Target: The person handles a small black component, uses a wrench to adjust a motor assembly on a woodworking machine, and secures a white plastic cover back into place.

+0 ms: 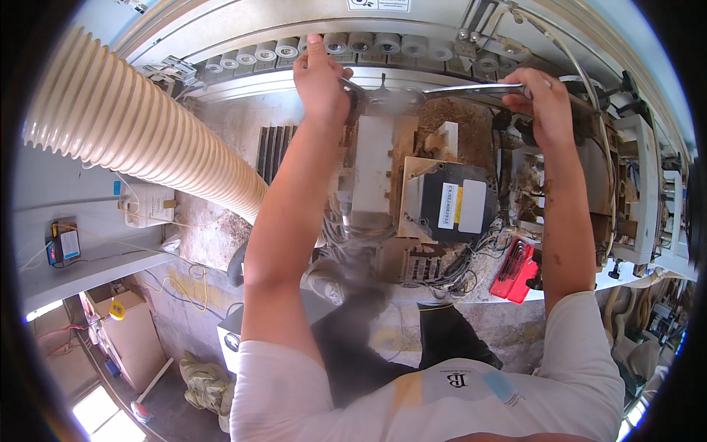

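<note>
Pretty clearly some kind of industrial workshop: opened-up machine (372,169) with a row of grey rollers (388,44), brown dust (468,112) caked over its insides, tangled cables (460,269), a fat ribbed hose (147,121), plus a red case of tools (513,271) and a long metal tool (470,89).

Rollers (361,42) up top, a hand tool (471,88) right below them; hose (151,118) upper left, box (455,206) just right of centre, case (522,283) to its lower right!
</note>
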Demonstrator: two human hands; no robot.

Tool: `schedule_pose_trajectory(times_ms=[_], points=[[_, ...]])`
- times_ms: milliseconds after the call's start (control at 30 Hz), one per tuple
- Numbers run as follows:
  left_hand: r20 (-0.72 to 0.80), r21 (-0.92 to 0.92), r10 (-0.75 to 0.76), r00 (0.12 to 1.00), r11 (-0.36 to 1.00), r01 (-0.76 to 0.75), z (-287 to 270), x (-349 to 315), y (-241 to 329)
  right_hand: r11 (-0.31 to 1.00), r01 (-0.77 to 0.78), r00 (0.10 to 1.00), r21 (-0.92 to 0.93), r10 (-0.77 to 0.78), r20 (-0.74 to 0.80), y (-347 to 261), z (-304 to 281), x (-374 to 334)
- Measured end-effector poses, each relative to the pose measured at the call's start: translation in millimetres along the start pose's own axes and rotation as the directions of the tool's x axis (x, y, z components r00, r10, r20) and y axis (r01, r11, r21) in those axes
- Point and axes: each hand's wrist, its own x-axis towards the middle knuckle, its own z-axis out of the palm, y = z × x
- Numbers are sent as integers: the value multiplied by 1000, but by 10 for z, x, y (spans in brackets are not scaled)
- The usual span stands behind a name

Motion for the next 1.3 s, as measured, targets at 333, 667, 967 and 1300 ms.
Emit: schedule_pose_trajectory(times_ms=[333, 667, 967, 1300], points=[[-176, 231, -184, 967, 947, 223, -617, 370, -301, 872, -173, 979, 458, 201, -12, 1213, -41, 139], [-129, 224, -315, 940, 915, 337, -709, 490, -497, 764, -141, 988, 629, 68, 139, 1969, -33, 443], [-135, 172, -331, 934, 920, 351, -771, 518, -587, 648, -360, 920, 672, 125, 372, 2398, 97, 646], [-61, -4, -352, 934, 936, 353, -781, 550, -496, 783, -511, 805, 354, 291, 517, 2275, -128, 653]])
